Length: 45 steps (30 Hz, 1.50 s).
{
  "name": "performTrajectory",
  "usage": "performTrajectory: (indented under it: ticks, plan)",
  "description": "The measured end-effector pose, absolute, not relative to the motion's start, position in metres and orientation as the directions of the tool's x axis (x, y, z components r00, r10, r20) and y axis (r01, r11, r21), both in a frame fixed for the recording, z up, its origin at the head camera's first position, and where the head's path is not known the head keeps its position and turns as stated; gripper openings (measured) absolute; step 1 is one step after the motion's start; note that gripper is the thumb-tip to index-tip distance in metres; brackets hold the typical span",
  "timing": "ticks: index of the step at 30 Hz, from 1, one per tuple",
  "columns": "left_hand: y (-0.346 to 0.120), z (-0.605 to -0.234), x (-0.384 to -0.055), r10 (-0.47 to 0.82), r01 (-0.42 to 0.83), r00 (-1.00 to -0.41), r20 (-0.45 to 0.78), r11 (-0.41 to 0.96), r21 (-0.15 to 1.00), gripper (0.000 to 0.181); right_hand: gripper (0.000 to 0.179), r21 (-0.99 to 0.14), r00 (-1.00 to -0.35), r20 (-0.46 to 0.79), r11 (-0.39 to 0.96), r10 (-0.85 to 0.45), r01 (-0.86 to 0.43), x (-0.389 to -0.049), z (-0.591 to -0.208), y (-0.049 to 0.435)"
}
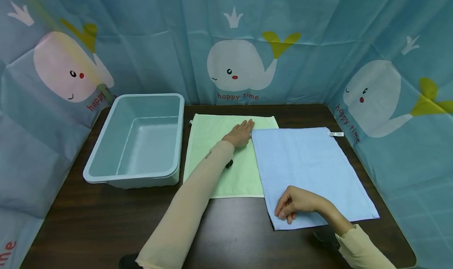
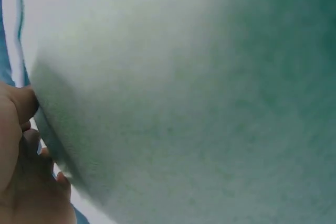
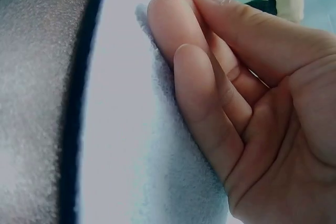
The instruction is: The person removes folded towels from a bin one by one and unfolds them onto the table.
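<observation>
A pale green towel [image 1: 209, 151] lies spread on the table, and a light blue towel [image 1: 301, 163] beside it overlaps its right part. My left hand [image 1: 240, 133] rests on the green towel with fingers extended, right at the far left corner of the blue one. Green cloth [image 2: 173, 114] fills most of the left wrist view. My right hand [image 1: 299, 204] is over the near left part of the blue towel, fingers loosely bent. In the right wrist view its fingertips [image 3: 193, 64] touch the fabric, the thumb lies close to the index finger, and no cloth shows between them.
An open pale blue-green plastic tub [image 1: 88, 174] stands on the left of the dark wooden table [image 1: 233, 237]. A white label [image 1: 336, 134] sticks out at the blue towel's far right corner. A blue curtain [image 1: 159, 56] with printed whales encloses the table's back and sides.
</observation>
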<state>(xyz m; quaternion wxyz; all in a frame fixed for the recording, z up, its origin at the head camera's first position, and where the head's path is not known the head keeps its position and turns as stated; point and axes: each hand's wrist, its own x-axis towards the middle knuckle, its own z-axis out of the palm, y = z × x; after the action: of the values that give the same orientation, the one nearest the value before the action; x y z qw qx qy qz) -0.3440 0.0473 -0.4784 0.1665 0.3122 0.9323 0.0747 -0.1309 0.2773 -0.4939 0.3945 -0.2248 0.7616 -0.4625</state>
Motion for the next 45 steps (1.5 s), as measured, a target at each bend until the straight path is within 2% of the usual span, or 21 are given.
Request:
performTrajectory:
  ticks: [8, 13, 17, 24, 29, 33, 37, 42, 45]
  plan:
    - [0.051, -0.472, -0.338, 0.635, 0.579, -0.728, -0.260, 0.772, 0.264, 0.063, 0.015, -0.878, -0.616, -0.377, 0.479, -0.692, 0.001, -0.138, -0.482, 0.287]
    - [0.059, -0.463, -0.325, 0.663, 0.614, -0.703, -0.257, 0.748, 0.251, 0.058, 0.020, -0.829, -0.699, -0.380, 0.559, -0.606, -0.033, -0.157, -0.461, 0.307]
    - [0.068, -0.454, -0.305, 0.718, 0.691, -0.650, -0.250, 0.695, 0.197, 0.059, 0.027, -0.779, -0.783, -0.378, 0.627, -0.494, -0.019, -0.181, -0.447, 0.333]
    - [0.079, -0.445, -0.242, 0.823, 0.831, -0.507, -0.257, 0.546, 0.110, 0.060, 0.035, -0.675, -0.930, -0.271, 0.738, -0.248, 0.000, -0.217, -0.441, 0.385]
    - [0.075, -0.452, -0.193, 0.894, 0.919, -0.359, -0.268, 0.388, 0.064, 0.059, 0.040, -0.582, -0.985, -0.151, 0.813, -0.084, 0.020, -0.241, -0.448, 0.413]
    - [0.068, -0.459, -0.161, 0.940, 0.973, -0.226, -0.254, 0.232, -0.006, 0.061, 0.038, -0.582, -0.999, -0.054, 0.813, -0.006, 0.026, -0.259, -0.458, 0.429]
    - [0.061, -0.463, -0.134, 0.961, 0.992, -0.121, -0.249, 0.107, -0.066, 0.061, 0.034, -0.572, -0.997, -0.009, 0.818, 0.076, 0.068, -0.272, -0.466, 0.437]
    - [0.053, -0.464, -0.114, 0.960, 0.995, -0.025, -0.278, -0.002, -0.097, 0.059, 0.042, -0.533, -0.976, -0.071, 0.819, 0.206, 0.211, -0.286, -0.474, 0.448]
    - [0.050, -0.464, -0.109, 0.953, 0.995, 0.004, -0.303, -0.033, -0.091, 0.058, 0.050, -0.491, -0.963, -0.109, 0.829, 0.246, 0.268, -0.291, -0.479, 0.453]
